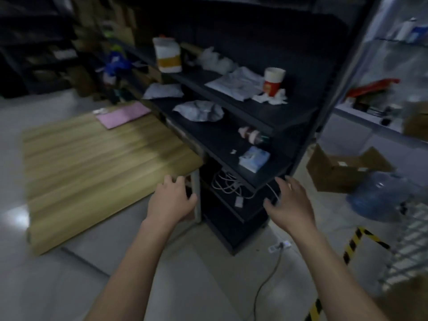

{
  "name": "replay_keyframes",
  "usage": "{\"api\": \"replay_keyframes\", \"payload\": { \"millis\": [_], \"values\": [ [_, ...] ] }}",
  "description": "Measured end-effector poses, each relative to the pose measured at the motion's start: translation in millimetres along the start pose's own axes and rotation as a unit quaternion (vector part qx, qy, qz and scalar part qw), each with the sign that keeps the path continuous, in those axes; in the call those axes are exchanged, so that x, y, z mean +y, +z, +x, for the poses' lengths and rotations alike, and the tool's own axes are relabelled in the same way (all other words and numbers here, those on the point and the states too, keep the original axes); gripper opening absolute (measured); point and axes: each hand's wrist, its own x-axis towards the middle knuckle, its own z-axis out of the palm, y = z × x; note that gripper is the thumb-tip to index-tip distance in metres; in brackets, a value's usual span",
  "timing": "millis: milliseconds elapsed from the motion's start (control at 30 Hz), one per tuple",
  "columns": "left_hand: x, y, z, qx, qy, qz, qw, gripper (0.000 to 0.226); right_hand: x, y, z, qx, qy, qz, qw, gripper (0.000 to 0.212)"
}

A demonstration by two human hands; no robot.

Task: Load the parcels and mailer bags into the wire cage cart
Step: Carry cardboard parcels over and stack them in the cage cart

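L grip (172,200) & R grip (290,202) loosely open, empty; grey mailer bag (199,110) on shelf (215,137) well beyond both.

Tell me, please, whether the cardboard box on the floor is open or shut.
Open: the cardboard box has its flaps spread outward, and its inside shows.

The wire cage cart (408,242), to the right of the right hand's (290,205) fingers (286,183), is cut off by the picture's edge, and its contents cannot be told. Just beyond those fingers, the print on a blue-white packet (254,159) is blurred past reading, and a white scrap (233,151) is too small to be identified. Far beyond the left hand's (171,202) fingers (170,181), the dark shelves (34,54) are barely made out.
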Motion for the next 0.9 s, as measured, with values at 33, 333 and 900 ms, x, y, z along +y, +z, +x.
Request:
{"api": "replay_keyframes", "payload": {
  "millis": [33, 333, 900],
  "values": [
    [-17.3, -5.4, -3.4, 0.007, -0.015, -0.005, 1.000, 0.051, -17.9, 4.6, 2.0, -0.007, -0.020, -0.006, 1.000, 0.072],
    [-145.9, -39.5, -55.3, 0.066, -0.169, -0.024, 0.983, 0.062, -150.8, 51.4, 11.8, -0.065, -0.217, -0.050, 0.973, 0.065],
    [-291.6, -59.7, -84.4, 0.082, -0.348, -0.040, 0.933, 0.053, -332.7, 144.5, 44.0, -0.142, -0.340, -0.063, 0.928, 0.067]
  ]
}}
